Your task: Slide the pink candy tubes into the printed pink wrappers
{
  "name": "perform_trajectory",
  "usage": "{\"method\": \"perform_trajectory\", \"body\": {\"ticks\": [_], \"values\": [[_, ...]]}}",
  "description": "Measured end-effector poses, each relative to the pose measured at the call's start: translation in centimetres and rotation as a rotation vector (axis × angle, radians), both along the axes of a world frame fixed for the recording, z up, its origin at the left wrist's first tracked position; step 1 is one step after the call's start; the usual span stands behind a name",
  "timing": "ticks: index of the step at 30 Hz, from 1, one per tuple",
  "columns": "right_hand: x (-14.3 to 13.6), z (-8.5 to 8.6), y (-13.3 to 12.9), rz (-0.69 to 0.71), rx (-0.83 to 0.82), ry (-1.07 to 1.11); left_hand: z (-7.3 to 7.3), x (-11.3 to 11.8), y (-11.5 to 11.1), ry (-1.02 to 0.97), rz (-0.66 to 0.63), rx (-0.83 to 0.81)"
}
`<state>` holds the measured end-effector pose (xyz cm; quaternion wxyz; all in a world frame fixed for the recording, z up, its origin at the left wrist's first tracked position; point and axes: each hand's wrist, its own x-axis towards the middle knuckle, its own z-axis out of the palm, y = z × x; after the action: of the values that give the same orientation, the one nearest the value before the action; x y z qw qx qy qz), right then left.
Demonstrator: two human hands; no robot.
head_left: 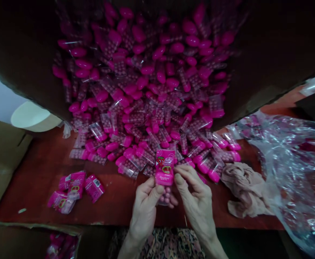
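Note:
Between my hands is a small clear candy container with pink balls showing at its lower end. A bright pink printed label sleeve with a strawberry picture covers its upper part. My left hand is closed on the container, with the thumb across its front just below the sleeve. My right hand has its thumb and fingers pinched at the sleeve's right edge. Just beyond them lies a big heap of unlabelled pink-capped candy containers. Several labelled containers lie on the table to the left.
Dark walls flank the heap. A crumpled cloth and clear plastic wrap lie on the right of the red tabletop. A white bowl is at the back left. Below the front edge, a cardboard box holds pink packages.

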<state>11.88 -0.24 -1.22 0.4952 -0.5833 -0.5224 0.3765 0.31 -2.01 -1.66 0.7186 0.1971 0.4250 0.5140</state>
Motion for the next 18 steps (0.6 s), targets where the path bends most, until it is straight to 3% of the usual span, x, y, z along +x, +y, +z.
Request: {"method": "perform_trajectory", "body": {"ticks": [4, 13, 18], "values": [[-0.6, -0.2, 0.4, 0.049, -0.138, 0.241, 0.0, 0.3, 0.1, 0.06, 0.016, 0.031], [-2.4, -1.2, -1.8, -0.091, -0.258, 0.527, 0.2, 1.4, -0.7, 0.278, 0.202, -0.017], [-2.6, -1.9, -1.5, -0.105, -0.291, 0.572, 0.2, 1.7, -0.3, 0.357, 0.186, 0.013]]}}
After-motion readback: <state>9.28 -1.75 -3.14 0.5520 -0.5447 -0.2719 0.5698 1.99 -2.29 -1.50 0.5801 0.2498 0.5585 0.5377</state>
